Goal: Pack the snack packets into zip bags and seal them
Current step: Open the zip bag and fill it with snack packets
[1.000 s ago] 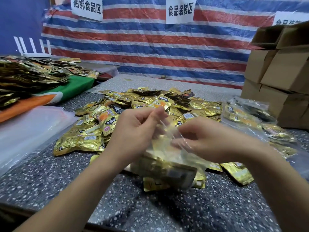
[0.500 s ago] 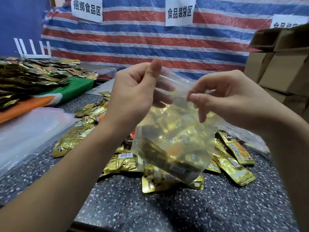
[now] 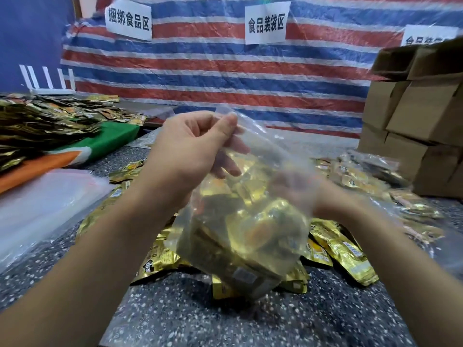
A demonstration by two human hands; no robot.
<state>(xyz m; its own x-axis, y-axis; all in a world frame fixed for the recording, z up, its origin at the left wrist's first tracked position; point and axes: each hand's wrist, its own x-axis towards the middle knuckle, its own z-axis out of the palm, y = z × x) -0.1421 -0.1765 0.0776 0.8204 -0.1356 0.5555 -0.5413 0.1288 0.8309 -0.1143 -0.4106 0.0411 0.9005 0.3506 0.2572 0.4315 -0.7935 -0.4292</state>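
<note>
Two hands work one clear zip bag [image 3: 250, 221] held up above the bench [image 3: 250, 321]. Left hand [image 3: 190, 156] pinches the bag's top edge between thumb and curled fingers, at the upper left corner of the bag. Right hand [image 3: 298, 194] sits behind the plastic at the bag's right side, blurred — grip cannot be told. Hands are apart, left one higher.

Bag hangs tilted, its lower half bulging with gold snack packets [image 3: 253, 196]; whether the mouth is sealed cannot be told.

Under and around the bag, loose gold packets [image 3: 343, 251] lie spread on the speckled dark bench. Filled clear bags [image 3: 375, 176] lie further right, near stacked cardboard boxes [image 3: 421, 116]. At left — a stack of flat clear plastic [image 3: 45, 206], then a green and orange cloth [image 3: 110, 136] carrying a heap of dark and gold packets [image 3: 42, 121]. Behind, a red, white and blue striped tarp [image 3: 225, 71] bears white paper signs [image 3: 266, 22] with printed characters.
</note>
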